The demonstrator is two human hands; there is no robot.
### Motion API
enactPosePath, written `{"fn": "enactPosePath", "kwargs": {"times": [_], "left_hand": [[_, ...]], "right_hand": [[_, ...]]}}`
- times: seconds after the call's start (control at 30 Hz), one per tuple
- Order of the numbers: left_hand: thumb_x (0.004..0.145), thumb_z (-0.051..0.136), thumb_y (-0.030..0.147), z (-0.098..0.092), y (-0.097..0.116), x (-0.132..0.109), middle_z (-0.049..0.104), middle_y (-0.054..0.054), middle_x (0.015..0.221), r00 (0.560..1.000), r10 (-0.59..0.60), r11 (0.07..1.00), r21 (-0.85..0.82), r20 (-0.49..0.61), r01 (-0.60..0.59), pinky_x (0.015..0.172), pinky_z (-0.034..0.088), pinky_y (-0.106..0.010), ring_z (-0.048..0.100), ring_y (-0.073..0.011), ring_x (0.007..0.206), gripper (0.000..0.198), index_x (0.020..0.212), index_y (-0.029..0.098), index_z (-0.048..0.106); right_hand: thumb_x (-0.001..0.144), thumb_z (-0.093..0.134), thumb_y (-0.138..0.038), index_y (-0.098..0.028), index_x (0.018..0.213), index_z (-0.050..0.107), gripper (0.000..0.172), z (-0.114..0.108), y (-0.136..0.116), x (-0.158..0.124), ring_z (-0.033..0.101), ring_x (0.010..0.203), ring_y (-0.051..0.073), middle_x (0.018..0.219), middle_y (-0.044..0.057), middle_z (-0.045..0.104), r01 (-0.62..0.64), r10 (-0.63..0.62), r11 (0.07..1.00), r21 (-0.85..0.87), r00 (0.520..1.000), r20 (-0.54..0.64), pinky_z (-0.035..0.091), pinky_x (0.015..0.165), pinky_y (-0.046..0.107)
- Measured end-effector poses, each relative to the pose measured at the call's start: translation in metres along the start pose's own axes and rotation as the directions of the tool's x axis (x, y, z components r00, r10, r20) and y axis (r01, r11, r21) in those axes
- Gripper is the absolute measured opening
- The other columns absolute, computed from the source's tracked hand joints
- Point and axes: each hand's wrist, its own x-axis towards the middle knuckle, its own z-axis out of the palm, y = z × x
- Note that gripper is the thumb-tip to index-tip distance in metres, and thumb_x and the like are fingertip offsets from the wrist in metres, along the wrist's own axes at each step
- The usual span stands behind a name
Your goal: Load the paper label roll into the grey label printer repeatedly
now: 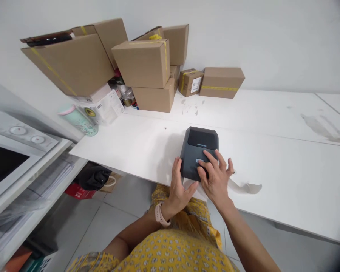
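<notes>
A dark grey label printer (191, 166) with a black glossy window and a small light button lies on the white table's front part. My left hand (179, 187) rests along its left side, fingers stretched and thumb out by the front edge. Over the printer's lower right part, my right hand (214, 173) is spread, with a fingertip at the light button. A curled strip of white paper (251, 188) lies right of my right hand. More white paper shows at the printer's front edge, partly hidden by my hands.
Cardboard boxes (141, 64) are stacked at the back left, and a long carton (222, 81) stands against the wall. A mint tumbler (81, 120) leans near a white box (109, 107). At the left is a microwave (19, 143) on a shelf. The white table (286, 170) extends right.
</notes>
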Motion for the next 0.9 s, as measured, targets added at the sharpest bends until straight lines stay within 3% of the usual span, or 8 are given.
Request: {"fn": "enactPosePath", "kwargs": {"times": [0.17,0.23,0.3,0.37,0.43,0.57,0.7,0.9], "left_hand": [[0.092,0.060,0.039,0.000,0.002,-0.001,0.017,-0.013,0.165,0.995,-0.096,0.990,-0.106,0.016,0.097,0.125,0.023,-0.054,0.018,-0.0304,0.153,0.079,0.156,0.025,0.015],[0.094,0.056,0.041,-0.003,0.005,0.000,0.018,-0.011,0.165,0.987,-0.158,0.974,-0.160,0.032,0.161,0.126,0.022,-0.051,0.018,-0.0288,0.153,0.074,0.156,0.025,0.018],[0.096,0.053,0.044,-0.007,0.007,0.001,0.020,-0.009,0.165,0.977,-0.209,0.954,-0.209,0.051,0.215,0.127,0.020,-0.048,0.018,-0.0275,0.153,0.070,0.155,0.026,0.023],[0.096,0.051,0.047,-0.010,0.007,0.003,0.022,-0.008,0.165,0.970,-0.237,0.939,-0.244,0.055,0.244,0.127,0.019,-0.046,0.018,-0.0269,0.153,0.066,0.154,0.027,0.027],[0.096,0.049,0.050,-0.012,0.007,0.004,0.025,-0.008,0.164,0.967,-0.248,0.929,-0.272,0.050,0.252,0.127,0.020,-0.046,0.020,-0.0268,0.153,0.064,0.153,0.027,0.031],[0.098,0.043,0.052,-0.014,0.012,0.008,0.029,-0.008,0.163,0.969,-0.244,0.918,-0.312,0.042,0.244,0.126,0.023,-0.045,0.026,-0.0262,0.151,0.062,0.153,0.025,0.032],[0.099,0.042,0.052,-0.018,0.023,0.018,0.031,-0.007,0.162,0.981,-0.190,0.922,-0.337,0.034,0.190,0.124,0.028,-0.042,0.029,-0.0255,0.150,0.061,0.152,0.025,0.032],[0.099,0.042,0.050,-0.029,0.028,0.078,0.052,-0.007,0.148,0.997,-0.028,0.925,-0.379,-0.070,-0.001,0.119,0.035,-0.040,0.045,-0.0220,0.141,0.050,0.142,0.026,0.044]], "right_hand": [[0.096,0.052,-0.031,-0.025,0.103,0.067,0.018,0.002,0.006,-0.004,0.040,0.142,0.027,0.136,0.005,0.062,-0.059,0.054,0.988,0.144,0.998,0.034,0.019,0.117,0.057],[0.098,0.047,-0.036,-0.026,0.111,0.066,0.026,0.002,0.008,-0.010,0.037,0.144,0.027,0.145,0.007,0.054,-0.141,0.132,0.952,0.273,0.990,0.052,0.024,0.116,0.057],[0.100,0.039,-0.042,-0.027,0.128,0.060,0.038,0.003,0.008,-0.019,0.032,0.147,0.028,0.156,0.009,0.039,-0.302,0.304,0.855,0.421,0.951,0.065,0.028,0.115,0.058],[0.102,0.031,-0.047,-0.027,0.145,0.044,0.049,0.005,0.005,-0.028,0.028,0.149,0.028,0.161,0.010,0.030,-0.447,0.473,0.711,0.544,0.875,0.100,0.027,0.117,0.058],[0.102,0.025,-0.052,-0.028,0.153,0.033,0.057,0.007,0.002,-0.034,0.025,0.150,0.028,0.163,0.009,0.027,-0.509,0.536,0.607,0.611,0.829,0.157,0.023,0.119,0.059],[0.100,0.023,-0.059,-0.029,0.155,0.030,0.063,0.005,0.001,-0.033,0.018,0.153,0.027,0.166,0.005,0.019,-0.500,0.497,0.564,0.658,0.841,0.214,0.017,0.122,0.058],[0.100,0.024,-0.059,-0.031,0.156,0.028,0.063,-0.002,0.009,-0.019,0.022,0.152,0.025,0.164,0.001,0.024,-0.459,0.467,0.550,0.697,0.861,0.198,0.020,0.123,0.055],[0.098,0.026,-0.062,-0.037,0.154,0.029,0.062,-0.021,0.021,0.050,0.034,0.146,0.027,0.159,0.002,0.036,-0.325,0.397,0.683,0.654,0.917,0.042,0.030,0.119,0.053]]}}
